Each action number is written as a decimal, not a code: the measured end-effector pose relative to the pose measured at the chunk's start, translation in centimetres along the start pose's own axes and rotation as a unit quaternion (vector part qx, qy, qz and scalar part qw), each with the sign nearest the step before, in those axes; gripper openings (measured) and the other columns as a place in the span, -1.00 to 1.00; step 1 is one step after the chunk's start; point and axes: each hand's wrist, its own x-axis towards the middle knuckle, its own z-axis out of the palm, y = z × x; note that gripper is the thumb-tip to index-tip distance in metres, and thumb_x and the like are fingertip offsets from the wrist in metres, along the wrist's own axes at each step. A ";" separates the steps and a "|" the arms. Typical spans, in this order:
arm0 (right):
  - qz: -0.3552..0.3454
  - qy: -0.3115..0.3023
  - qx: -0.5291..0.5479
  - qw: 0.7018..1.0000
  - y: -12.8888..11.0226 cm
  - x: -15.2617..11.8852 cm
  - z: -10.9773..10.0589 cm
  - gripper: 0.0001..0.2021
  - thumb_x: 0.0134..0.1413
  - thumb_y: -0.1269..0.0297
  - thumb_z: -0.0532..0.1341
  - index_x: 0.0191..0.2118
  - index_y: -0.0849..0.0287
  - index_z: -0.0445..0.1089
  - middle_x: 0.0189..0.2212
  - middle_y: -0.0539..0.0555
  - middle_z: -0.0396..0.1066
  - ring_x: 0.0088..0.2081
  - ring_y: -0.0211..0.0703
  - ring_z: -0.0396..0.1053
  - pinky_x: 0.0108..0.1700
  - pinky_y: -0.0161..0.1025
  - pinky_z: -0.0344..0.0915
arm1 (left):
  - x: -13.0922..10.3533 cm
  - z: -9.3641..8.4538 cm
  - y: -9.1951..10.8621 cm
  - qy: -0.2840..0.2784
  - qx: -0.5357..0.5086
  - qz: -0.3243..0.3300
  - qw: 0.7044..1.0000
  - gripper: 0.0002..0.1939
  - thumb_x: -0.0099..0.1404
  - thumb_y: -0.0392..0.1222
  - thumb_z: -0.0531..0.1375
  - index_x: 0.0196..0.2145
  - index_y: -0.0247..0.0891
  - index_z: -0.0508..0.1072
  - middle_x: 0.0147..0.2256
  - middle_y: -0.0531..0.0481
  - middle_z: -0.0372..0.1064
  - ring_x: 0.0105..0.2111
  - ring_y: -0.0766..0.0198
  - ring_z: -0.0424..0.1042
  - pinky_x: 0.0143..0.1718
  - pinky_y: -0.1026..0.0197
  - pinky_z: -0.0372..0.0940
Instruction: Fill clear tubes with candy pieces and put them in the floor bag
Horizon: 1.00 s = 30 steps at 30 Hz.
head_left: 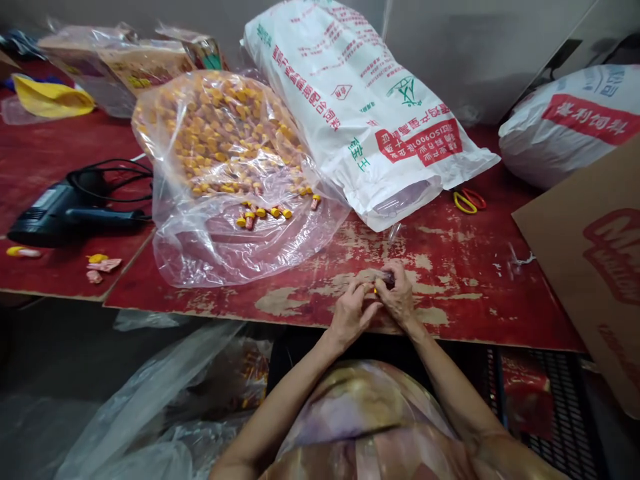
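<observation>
My left hand (352, 308) and my right hand (399, 297) meet over the red table near its front edge, fingertips almost touching. In the bent fingers of my right hand is a small dark reddish piece (388, 279), with a speck of yellow (376, 290) below it; its kind is not clear. The fingers of my left hand close in from the other side, and whatever they pinch is hidden. Beyond them lies a clear plastic bag (210, 257) full of small yellow-capped pieces (220, 133), some spread at its mouth.
A white printed sack (340, 87) lies behind, with scissors (469, 201) to its right. At left are a black heat gun (60, 207) and a few loose yellow-capped pieces (24, 252). A cardboard box (590, 253) and another sack (565, 160) stand at right.
</observation>
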 end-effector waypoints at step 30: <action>0.220 -0.024 0.289 0.931 1.9 -0.1 -4.0 -0.69 -0.16 0.16 0.36 -0.23 0.11 0.38 -0.32 -0.01 0.42 -0.34 -0.25 0.37 -0.25 -0.31 0.31 | 2.9 -0.8 -1.7 -0.011 -0.180 -0.138 0.974 -0.87 0.20 -0.17 0.21 -0.30 -0.25 0.46 -0.36 0.01 0.42 -0.34 0.28 0.40 -0.26 0.24 0.29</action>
